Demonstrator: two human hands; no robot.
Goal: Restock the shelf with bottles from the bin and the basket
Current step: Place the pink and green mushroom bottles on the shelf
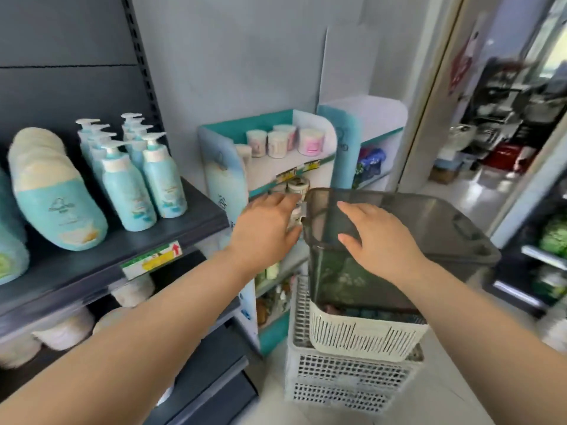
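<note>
Starting nearest, at floor level: logging a white lattice crate (343, 384), carrying a white slotted basket (362, 338), carrying in turn a grey see-through bin (334, 280). Making out dark stock (371, 312) at the basket's rim, under the bin's base. Failing to resolve separate bottles there or through the bin's smoked wall.

Judging the goods by the shelved pump bottles (138, 185): stiff plastic, smooth and probably slippery, moderately heavy if full, top-heavy at the pump. Recommending a grip round the body below the shoulder, never by the pump head. Judging the bin itself rigid and fairly light. Advising a lift by both side rims, so as to free the basket beneath.

Moving up to the hands: recording both bare forearms extending forward, palms down. Finding the left hand (267, 228) just beside the bin's left corner, fingers extended and slightly spread, holding nothing. Unable to settle, through blur, whether touching that corner. Finding the right hand (380, 237) over the bin's near left part, fingers straight and relaxed, likewise holding nothing.

Looking further: noting the dark shelf (196, 217) at left, bearing the upright teal pump bottles and larger teal-and-cream bottles (55, 197). Noting beyond the left hand a small display stand (221, 173) with pale jars (285, 142). Registering a blurred doorway (497, 133) at far right.
</note>
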